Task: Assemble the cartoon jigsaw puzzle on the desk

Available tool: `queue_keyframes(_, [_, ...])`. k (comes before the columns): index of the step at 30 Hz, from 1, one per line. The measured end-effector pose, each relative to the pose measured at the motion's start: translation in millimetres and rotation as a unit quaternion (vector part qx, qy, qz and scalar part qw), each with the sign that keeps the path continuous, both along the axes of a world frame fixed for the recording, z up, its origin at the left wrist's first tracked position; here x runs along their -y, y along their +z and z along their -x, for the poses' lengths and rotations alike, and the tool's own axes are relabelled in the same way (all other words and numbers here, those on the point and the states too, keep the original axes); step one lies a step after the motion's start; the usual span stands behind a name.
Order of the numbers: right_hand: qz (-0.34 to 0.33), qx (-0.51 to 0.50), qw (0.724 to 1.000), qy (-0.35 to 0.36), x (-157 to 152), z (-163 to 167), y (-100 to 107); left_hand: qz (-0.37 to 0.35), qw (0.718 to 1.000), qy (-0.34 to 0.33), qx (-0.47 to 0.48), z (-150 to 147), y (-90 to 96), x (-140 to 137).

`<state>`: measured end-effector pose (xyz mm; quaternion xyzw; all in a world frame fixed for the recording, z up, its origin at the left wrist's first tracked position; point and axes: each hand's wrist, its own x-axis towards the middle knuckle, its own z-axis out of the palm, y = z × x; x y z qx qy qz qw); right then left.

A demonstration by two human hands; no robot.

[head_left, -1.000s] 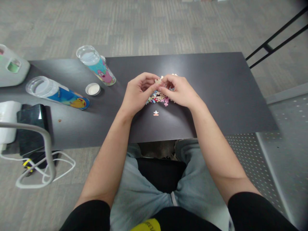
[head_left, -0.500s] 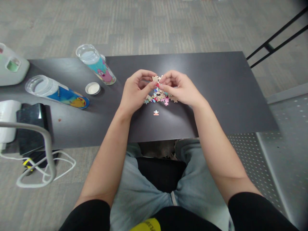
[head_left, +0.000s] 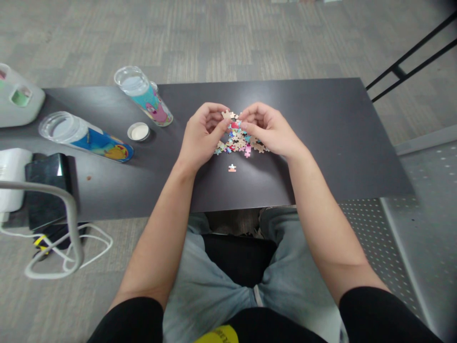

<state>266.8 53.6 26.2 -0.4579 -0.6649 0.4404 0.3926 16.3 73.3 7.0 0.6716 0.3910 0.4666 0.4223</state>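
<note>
A loose heap of small jigsaw puzzle pieces (head_left: 238,141) lies on the dark table, some with bare wood-coloured backs and others printed in colours. My left hand (head_left: 205,132) reaches over its left side, thumb and fingers closed at a puzzle piece. From the right, my right hand (head_left: 270,127) has its thumb and forefinger closed by a red puzzle piece (head_left: 235,125) that shows between the two thumbs. Fingertips partly hide what each hand grips. One single puzzle piece (head_left: 232,168), white and salmon, lies apart in front of the heap.
Left of my hands are a clear-topped tube with a pink figure (head_left: 153,105), a blue printed tube (head_left: 102,143) lying over, and a small white-filled lid (head_left: 138,132). Farther left are a black box (head_left: 48,190), a white device (head_left: 14,176) and a grey curved bar (head_left: 73,219).
Both hands stay over the heap with small finger movements. The red puzzle piece shows more fully between the thumbs, and the fingertips are slightly farther apart.
</note>
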Motion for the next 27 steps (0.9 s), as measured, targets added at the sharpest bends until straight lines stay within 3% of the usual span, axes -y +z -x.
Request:
queue_keyframes(12, [-0.01,0.006,1.0,0.001,1.5,-0.5,2.4,0.019,0.999,-0.033,0.031,2.8,5.3,0.1])
queue_keyframes(21, [-0.088,0.087,0.992,-0.017,11.6,2.6,14.4,0.062,0.997,-0.032,0.029,5.7,3.7,-2.5])
queue_keyframes(27, [-0.08,0.102,0.991,-0.031,10.1,-1.5,15.0,0.039,0.999,-0.021,0.026,8.1,3.0,-2.8])
